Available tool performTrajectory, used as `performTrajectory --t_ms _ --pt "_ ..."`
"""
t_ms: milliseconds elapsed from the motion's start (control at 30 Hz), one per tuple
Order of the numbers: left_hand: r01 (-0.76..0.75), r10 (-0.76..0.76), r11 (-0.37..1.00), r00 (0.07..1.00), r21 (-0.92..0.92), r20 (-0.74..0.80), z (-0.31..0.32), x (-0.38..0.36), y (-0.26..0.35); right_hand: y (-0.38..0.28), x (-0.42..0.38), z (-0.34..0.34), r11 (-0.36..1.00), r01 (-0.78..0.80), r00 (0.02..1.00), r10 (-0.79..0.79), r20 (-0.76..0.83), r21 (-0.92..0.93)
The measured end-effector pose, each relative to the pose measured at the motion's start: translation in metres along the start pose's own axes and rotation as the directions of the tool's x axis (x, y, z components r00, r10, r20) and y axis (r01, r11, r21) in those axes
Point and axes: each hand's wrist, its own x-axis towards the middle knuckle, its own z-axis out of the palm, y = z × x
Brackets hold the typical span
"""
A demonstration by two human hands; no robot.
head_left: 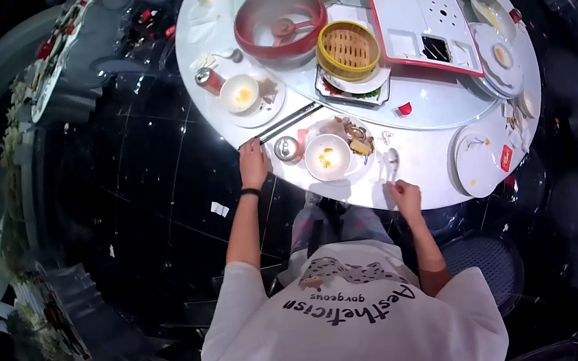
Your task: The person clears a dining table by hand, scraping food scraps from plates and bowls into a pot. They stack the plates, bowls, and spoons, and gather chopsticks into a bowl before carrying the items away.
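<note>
Left hand (253,162) flat on black chopsticks (286,121), not gripping; right hand (405,196) loosely curled, empty, touching white ceramic spoon (391,163). I judge risk: elbow nudge tips small metal can (287,148) into white bowl (327,156).

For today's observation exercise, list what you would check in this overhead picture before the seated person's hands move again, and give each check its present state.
1. Left hand rests at the table edge, touching the end of the black chopsticks: ok.
2. Right hand lies at the table edge just below the white spoon; whether it touches the spoon: cannot tell.
3. White bowl sits upright between the hands, with some food inside: ok.
4. Metal can stands upright beside the left hand: ok.
5. Either hand gripping anything: cannot tell.
</note>
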Motion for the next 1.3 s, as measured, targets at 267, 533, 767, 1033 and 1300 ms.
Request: performTrajectory --t_ms 267,533,767,1033,1300 --pt "-0.264 0.122 0.897 0.918 0.353 0.378 0.036 0.057 -0.011 0.001 -0.003 -0.019 0.943 -0.270 0.954 0.289 -0.076 0.194" --pt "-0.246 0.150 0.918 0.942 0.311 0.301 0.019 0.031 -0.026 0.021 0.003 0.053 0.868 -0.352 0.923 0.383 -0.022 0.351" --pt "-0.207 0.142 0.971 0.904 0.122 0.404 0.008 0.049 0.009 0.013 0.025 0.072 0.637 -0.513 0.818 0.566 0.103 0.576" --pt "-0.098 0.042 0.989 0.905 0.112 0.423 -0.058 0.053 -0.020 0.027 0.031 0.050 0.473 -0.483 0.784 0.608 0.124 0.737" --pt "0.187 -0.158 0.905 0.982 -0.381 0.107 -0.103 0.042 -0.039 0.047 0.056 0.062 0.772 -0.470 0.836 0.545 -0.064 0.428"
